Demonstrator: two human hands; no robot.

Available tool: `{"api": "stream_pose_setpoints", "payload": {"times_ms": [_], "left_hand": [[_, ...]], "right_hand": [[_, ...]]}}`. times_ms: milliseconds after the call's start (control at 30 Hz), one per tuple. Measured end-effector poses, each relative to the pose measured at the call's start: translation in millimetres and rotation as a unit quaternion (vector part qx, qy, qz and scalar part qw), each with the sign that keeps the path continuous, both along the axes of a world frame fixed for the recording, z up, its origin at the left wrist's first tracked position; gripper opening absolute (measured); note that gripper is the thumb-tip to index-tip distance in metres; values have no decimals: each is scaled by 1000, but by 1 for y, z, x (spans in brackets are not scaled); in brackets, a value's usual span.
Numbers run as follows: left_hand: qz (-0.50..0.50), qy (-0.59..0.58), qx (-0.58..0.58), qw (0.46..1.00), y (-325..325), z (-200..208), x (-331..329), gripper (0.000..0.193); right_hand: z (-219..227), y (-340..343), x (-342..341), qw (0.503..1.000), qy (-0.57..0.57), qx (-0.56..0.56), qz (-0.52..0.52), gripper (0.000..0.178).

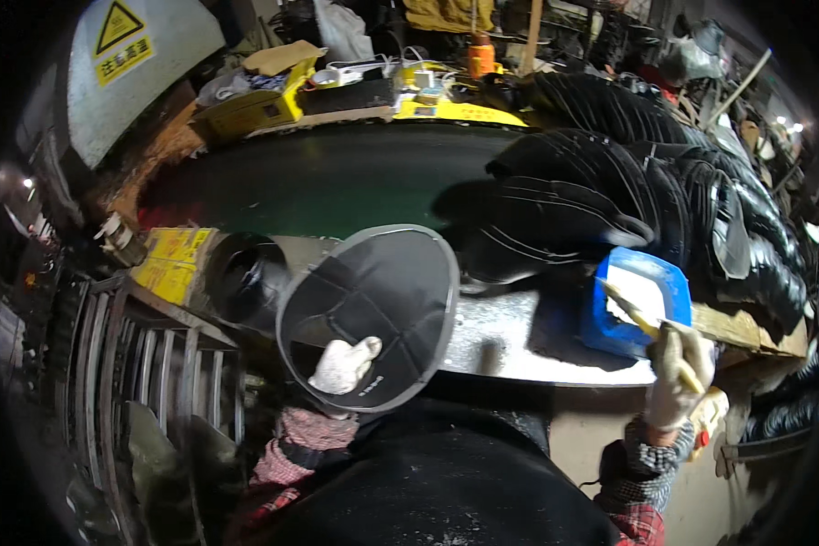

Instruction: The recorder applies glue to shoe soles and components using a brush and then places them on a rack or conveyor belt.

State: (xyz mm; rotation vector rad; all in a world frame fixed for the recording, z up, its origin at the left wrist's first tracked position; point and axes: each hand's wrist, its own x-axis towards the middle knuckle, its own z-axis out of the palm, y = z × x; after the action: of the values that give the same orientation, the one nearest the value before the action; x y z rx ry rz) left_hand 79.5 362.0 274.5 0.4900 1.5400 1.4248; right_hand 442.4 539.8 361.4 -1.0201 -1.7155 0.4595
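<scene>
A white-gloved left hand (341,366) grips the lower rim of a black oval piece (373,291) with a pale edge and crossing seams. Its thumb lies over the inner face, and the other fingers are hidden behind. Over to the right, my right hand (678,371), also gloved, is closed round a thin brush (644,324) with a light handle. The brush tip slants into a blue tub (601,314) with white paste inside. That tub rests at the right of the bench's shiny metal front (510,332), apart from the black piece.
Stacked black stitched pieces (573,191) crowd the bench's right side. Beyond the dark green surface (337,177) stand a yellow box (255,114) and an orange bottle (480,56). A black roll (246,278) sits left, above a metal rack (155,364).
</scene>
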Motion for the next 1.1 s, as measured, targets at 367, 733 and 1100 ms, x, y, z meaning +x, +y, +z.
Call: {"api": "stream_pose_setpoints", "payload": {"times_ms": [367, 733, 1100], "left_hand": [[24, 122, 111, 986, -26, 6, -16, 11], [-111, 167, 123, 972, 10, 7, -1, 21], [-100, 121, 202, 967, -12, 59, -8, 30]], "right_hand": [[-37, 26, -196, 919, 127, -182, 327, 22], [31, -28, -256, 832, 0, 137, 537, 28], [39, -81, -225, 743, -52, 139, 653, 28]]}}
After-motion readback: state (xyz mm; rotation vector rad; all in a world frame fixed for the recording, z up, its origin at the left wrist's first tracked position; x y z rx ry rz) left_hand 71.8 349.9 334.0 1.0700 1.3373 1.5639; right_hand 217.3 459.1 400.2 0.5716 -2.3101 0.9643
